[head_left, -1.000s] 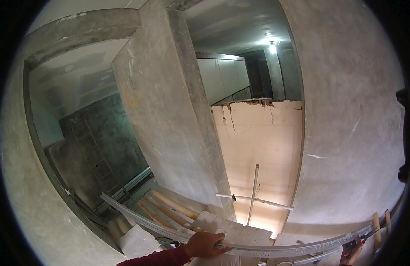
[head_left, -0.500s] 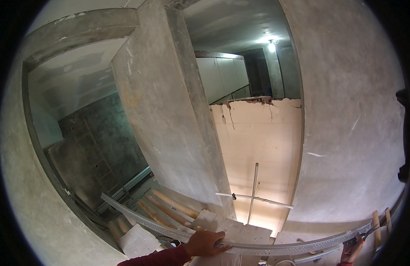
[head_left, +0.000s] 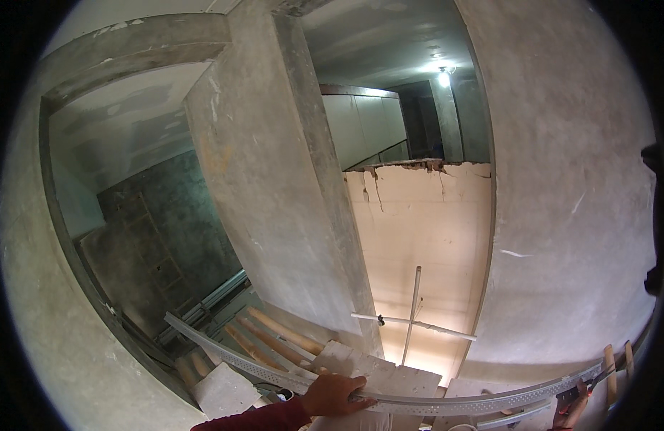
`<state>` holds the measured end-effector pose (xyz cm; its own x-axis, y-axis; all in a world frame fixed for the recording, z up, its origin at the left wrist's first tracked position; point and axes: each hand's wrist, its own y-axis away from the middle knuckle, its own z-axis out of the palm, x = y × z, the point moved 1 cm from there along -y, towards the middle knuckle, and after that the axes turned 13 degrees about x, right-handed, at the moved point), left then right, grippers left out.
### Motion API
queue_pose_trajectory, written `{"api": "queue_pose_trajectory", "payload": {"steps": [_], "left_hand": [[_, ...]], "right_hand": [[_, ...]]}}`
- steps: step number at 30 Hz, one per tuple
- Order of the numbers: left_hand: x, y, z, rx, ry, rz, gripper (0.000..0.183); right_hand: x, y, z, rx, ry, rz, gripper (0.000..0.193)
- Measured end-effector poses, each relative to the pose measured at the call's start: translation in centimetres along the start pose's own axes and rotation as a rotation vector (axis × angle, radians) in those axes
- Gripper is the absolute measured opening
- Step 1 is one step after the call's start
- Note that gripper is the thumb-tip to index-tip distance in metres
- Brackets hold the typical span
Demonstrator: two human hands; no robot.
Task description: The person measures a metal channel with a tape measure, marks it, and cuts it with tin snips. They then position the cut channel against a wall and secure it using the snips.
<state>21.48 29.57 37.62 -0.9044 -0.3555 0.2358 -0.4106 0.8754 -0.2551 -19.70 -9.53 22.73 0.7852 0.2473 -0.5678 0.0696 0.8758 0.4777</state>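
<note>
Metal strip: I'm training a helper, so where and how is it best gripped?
Probably near the middle of the strip, from the near side, where the left hand holds it: it is long and narrow, reaching far both ways, so that should balance it.

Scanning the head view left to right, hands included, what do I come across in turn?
Pale block, left hand, thin upright pipe, lit bulb, right hand, wooden sticks. The metal strip in the left hand's grip spans too widely to place.
</note>
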Motion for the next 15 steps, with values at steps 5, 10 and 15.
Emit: {"api": "queue_pose_trajectory", "payload": {"steps": [5,10,15], "left_hand": [[-0.2,-0.2,0.0,-0.02,-0.046,0.014,0.055],[-0.4,-1.9,-0.3,0.044,0.023,0.055,0.054],[-1.0,-4.6,-0.3,0.072,0.085,0.082,0.051]], "right_hand": [[-0.2,0.9,0.7,0.02,0.065,-0.062,0.022],[-0.5,1.8,1.2,-0.072,0.129,-0.127,0.01],[-0.8,2.1,1.4,-0.085,0.119,-0.146,0.008]]}}
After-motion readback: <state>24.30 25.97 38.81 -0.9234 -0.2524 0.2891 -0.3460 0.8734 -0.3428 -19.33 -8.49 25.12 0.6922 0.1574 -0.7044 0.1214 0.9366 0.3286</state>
